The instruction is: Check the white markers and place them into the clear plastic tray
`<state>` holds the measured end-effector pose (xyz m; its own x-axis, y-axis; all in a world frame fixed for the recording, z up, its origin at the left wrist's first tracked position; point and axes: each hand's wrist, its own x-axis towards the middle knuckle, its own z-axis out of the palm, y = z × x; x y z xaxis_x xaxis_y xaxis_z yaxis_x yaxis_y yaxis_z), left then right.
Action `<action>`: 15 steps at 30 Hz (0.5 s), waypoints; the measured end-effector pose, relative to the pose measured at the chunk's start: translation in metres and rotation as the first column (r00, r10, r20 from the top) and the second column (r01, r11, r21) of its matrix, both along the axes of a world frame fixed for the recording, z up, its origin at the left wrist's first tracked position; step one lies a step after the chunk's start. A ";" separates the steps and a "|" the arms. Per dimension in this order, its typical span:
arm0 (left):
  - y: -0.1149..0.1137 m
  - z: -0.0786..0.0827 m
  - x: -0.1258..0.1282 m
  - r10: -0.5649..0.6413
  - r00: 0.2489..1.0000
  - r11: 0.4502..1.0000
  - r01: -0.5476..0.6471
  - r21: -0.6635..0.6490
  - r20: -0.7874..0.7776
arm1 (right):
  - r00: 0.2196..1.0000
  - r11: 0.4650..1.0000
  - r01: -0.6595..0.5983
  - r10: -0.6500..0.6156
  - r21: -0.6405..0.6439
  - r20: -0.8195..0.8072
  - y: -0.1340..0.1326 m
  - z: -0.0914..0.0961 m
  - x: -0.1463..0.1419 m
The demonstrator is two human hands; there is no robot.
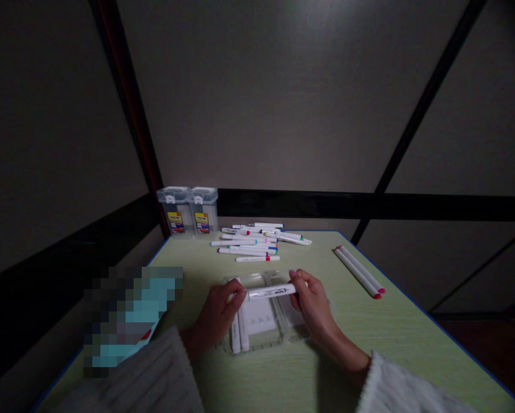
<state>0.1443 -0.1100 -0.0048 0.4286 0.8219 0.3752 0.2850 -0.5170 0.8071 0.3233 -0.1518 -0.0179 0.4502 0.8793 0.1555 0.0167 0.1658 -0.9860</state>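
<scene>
A white marker (pixel 269 292) is held level between both my hands, just above an open clear plastic case (pixel 261 339) on the pale green table. My left hand (pixel 218 314) pinches its left end, and my right hand (pixel 311 302) grips its right end. Two white markers (pixel 239 334) lie inside the case's left side. A loose pile of white markers (pixel 257 240) with coloured caps lies farther back on the table. Two more markers with red ends (pixel 359 271) rest side by side to the right.
Two clear plastic marker boxes (pixel 189 210) with yellow labels stand at the table's back left corner. The table (pixel 412 332) has a blue edge. A blurred-out patch (pixel 131 315) covers the near left. Dark walls with black bands surround the table.
</scene>
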 end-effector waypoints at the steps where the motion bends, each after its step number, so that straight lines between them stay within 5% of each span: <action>1: 0.000 -0.001 0.000 0.009 1.000 1.000 -0.009 -0.004 0.012 | 1.000 1.000 -0.008 0.008 -0.005 -0.006 0.000 0.000 0.000; 15: 0.006 -0.007 -0.001 0.099 0.993 0.995 -0.098 -0.029 0.056 | 0.999 0.998 -0.049 0.050 -0.040 0.010 -0.002 0.001 -0.004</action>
